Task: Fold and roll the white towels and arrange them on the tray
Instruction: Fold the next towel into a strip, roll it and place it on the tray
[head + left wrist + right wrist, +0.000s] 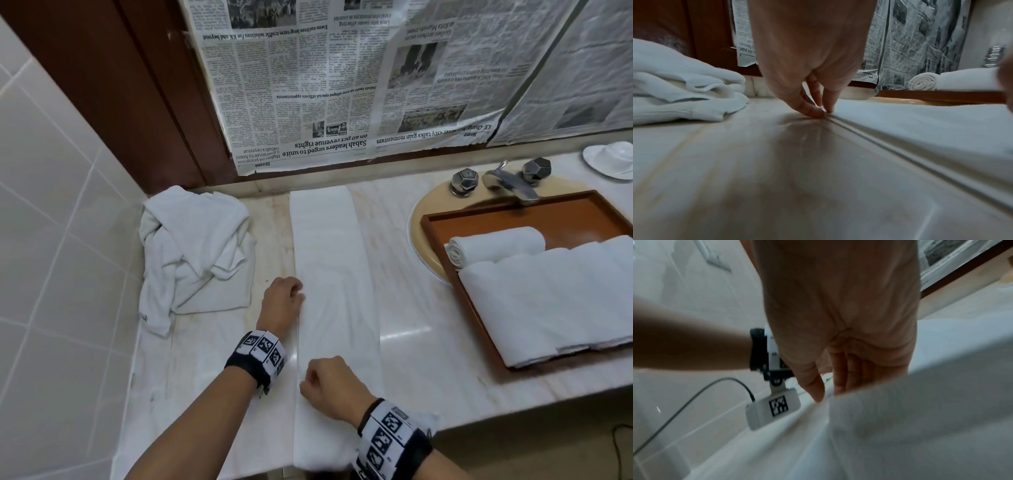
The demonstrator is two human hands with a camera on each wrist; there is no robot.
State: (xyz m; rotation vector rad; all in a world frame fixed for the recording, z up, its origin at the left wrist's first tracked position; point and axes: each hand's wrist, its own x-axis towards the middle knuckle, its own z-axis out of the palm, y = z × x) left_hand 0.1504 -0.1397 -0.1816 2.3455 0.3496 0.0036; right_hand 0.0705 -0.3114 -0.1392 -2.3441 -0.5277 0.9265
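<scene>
On the marble worktop point(394, 308) a folded towel point(334, 291) is laid lengthwise, running away from the person. Its left edge is pinched by the left hand point(282, 298) farther along and the right hand point(329, 385) at the near end (nearer for rolling).

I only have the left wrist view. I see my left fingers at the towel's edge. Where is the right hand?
Observer: The right hand is nearer you on the same left edge of the long towel, pinching it.
Operator: Does the towel fit on the counter?
Observer: No, its near end hangs over the counter front edge.
Operator: How full is the tray?
Observer: The tray holds one rolled towel at the back and a row of towels in front of it.
</scene>
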